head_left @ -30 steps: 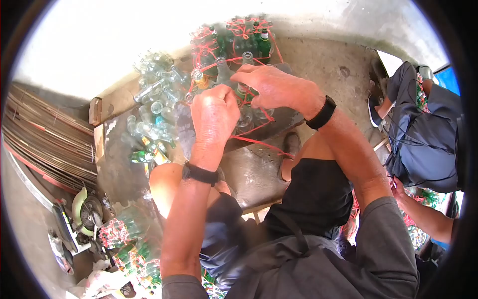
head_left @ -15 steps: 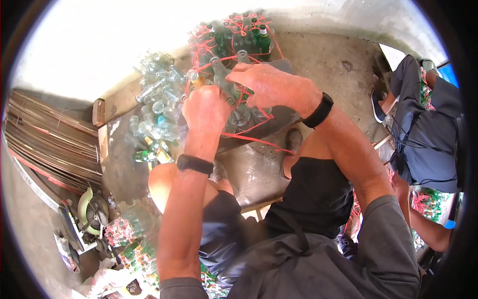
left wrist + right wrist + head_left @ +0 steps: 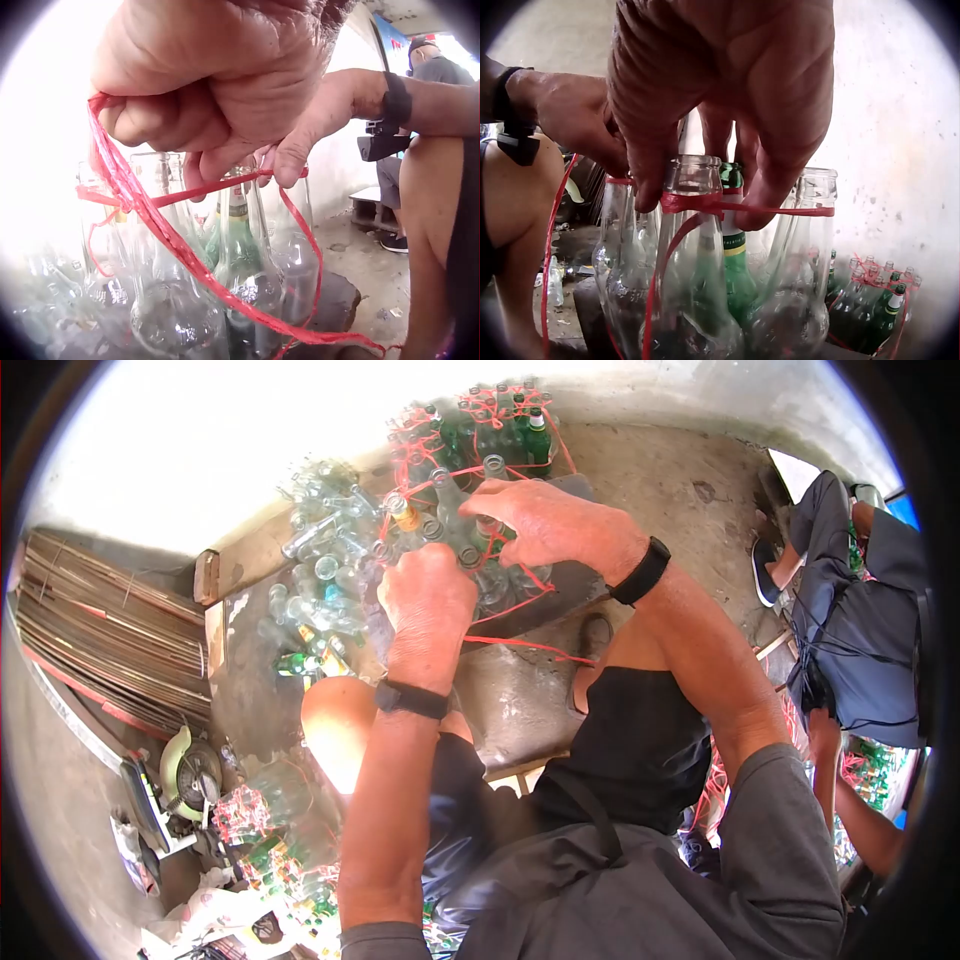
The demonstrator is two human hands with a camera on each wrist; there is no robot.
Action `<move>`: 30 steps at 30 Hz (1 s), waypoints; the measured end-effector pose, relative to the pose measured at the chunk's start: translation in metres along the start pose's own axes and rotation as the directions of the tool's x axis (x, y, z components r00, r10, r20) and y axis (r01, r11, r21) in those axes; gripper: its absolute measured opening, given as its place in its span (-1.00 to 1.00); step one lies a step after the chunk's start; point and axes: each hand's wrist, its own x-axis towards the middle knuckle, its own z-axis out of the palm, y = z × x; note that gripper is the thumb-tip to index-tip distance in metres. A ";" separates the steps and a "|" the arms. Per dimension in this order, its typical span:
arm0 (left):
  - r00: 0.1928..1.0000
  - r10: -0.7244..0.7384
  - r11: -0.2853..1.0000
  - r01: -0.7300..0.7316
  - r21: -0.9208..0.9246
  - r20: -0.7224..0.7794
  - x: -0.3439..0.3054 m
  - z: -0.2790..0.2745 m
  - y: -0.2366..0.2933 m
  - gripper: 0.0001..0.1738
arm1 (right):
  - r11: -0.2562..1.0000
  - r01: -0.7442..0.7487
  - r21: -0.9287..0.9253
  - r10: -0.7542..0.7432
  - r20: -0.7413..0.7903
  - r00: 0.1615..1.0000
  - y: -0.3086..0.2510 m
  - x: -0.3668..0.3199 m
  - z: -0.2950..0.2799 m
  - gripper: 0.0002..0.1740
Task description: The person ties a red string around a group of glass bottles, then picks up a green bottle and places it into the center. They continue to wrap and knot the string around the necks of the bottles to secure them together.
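Note:
Clear glass bottles (image 3: pixel 694 300) and a green one (image 3: pixel 739 281) stand grouped on a dark slab (image 3: pixel 560 592), red plastic string (image 3: pixel 187 259) round their necks. My left hand (image 3: pixel 428 595) is curled tight, and in the left wrist view the string runs out of that fist (image 3: pixel 180 82). The right hand (image 3: pixel 560 525) reaches over the necks from the other side. In the right wrist view its fingers (image 3: pixel 761 199) and thumb lie on both sides of a bottle neck, against the string. Whether they pinch the string is partly hidden.
Tied bottles (image 3: pixel 490 430) stand against the back wall. Loose bottles (image 3: pixel 325 565) lie left of the slab, near stacked long strips (image 3: pixel 110 630). Bundled bottles (image 3: pixel 290 880) are at lower left. Another person (image 3: pixel 860 620) sits at right.
The view has shifted slightly. My left hand stays curled and has moved slightly off the bottle necks, which show more now. The right hand stays over the necks with little change.

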 end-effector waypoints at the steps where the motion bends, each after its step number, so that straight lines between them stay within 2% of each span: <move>1: 1.000 -0.003 1.000 0.003 0.001 -0.001 -0.002 0.001 0.000 -0.78 | 1.000 0.001 0.003 -0.001 -0.010 1.000 0.000 0.000 0.001 -0.25; 3: 0.999 0.039 0.999 -0.038 0.035 -0.024 -0.006 0.005 0.000 -0.78 | 1.000 -0.009 0.013 0.009 -0.001 1.000 0.000 0.001 0.000 -0.25; 7: 0.999 0.019 1.000 -0.019 -0.010 -0.042 -0.011 0.017 -0.005 -0.76 | 0.999 -0.016 0.037 0.016 0.004 1.000 0.001 0.001 0.000 -0.24; 13: 0.987 -0.037 0.981 0.006 -0.196 -0.155 -0.021 0.033 -0.009 -0.75 | 0.999 -0.035 0.035 0.035 0.017 0.999 0.000 0.000 -0.002 -0.18; 15: 0.959 -0.061 0.929 -0.047 -0.367 -0.278 -0.026 0.040 -0.010 -0.75 | 0.999 -0.039 0.027 0.039 0.019 0.999 0.001 0.001 0.000 -0.18; 16: 0.958 -0.065 0.928 -0.044 -0.370 -0.278 -0.029 0.044 -0.010 -0.75 | 0.999 -0.044 0.020 0.044 0.018 0.999 0.002 0.001 0.000 -0.18; 18: 0.895 -0.126 0.861 -0.116 -0.496 -0.428 -0.037 0.051 -0.006 -0.81 | 0.998 -0.056 0.030 0.055 0.029 0.998 0.000 0.001 -0.001 -0.17; 20: 0.881 -0.176 0.819 -0.116 -0.562 -0.439 -0.047 0.056 -0.006 -0.84 | 0.997 -0.069 0.042 0.067 0.044 0.997 0.001 0.000 0.000 -0.17; 21: 0.864 -0.222 0.774 -0.125 -0.621 -0.451 -0.050 0.059 -0.007 -0.87 | 0.998 -0.034 0.044 0.034 0.014 0.999 0.003 0.000 0.001 -0.24; 22: 0.863 -0.227 0.773 -0.122 -0.622 -0.452 -0.053 0.062 -0.007 -0.87 | 0.999 0.000 0.044 0.001 -0.018 1.000 0.004 0.000 0.001 -0.30; 25: 0.844 -0.306 0.750 -0.072 -0.658 -0.441 -0.063 0.074 -0.008 -0.92 | 0.999 -0.010 0.045 0.011 -0.016 1.000 0.004 0.000 0.000 -0.30; 27: 0.858 -0.392 0.573 -0.054 -0.818 -0.331 -0.068 0.080 -0.007 -0.93 | 1.000 -0.002 0.020 0.002 -0.027 1.000 0.000 -0.001 0.000 -0.32; 28: 0.854 -0.400 0.570 -0.051 -0.820 -0.332 -0.066 0.083 -0.009 -0.93 | 1.000 0.007 -0.006 -0.007 -0.045 0.999 -0.002 0.001 0.000 -0.35; 29: 0.877 -0.432 0.452 0.008 -0.892 -0.211 -0.065 0.086 -0.011 -0.92 | 1.000 0.009 -0.008 -0.010 -0.038 0.999 -0.005 0.003 0.000 -0.35; 30: 0.890 -0.448 0.325 0.072 -0.943 -0.086 -0.065 0.089 -0.012 -0.90 | 0.993 0.100 -0.056 -0.105 -0.106 0.989 -0.008 0.005 0.001 -0.41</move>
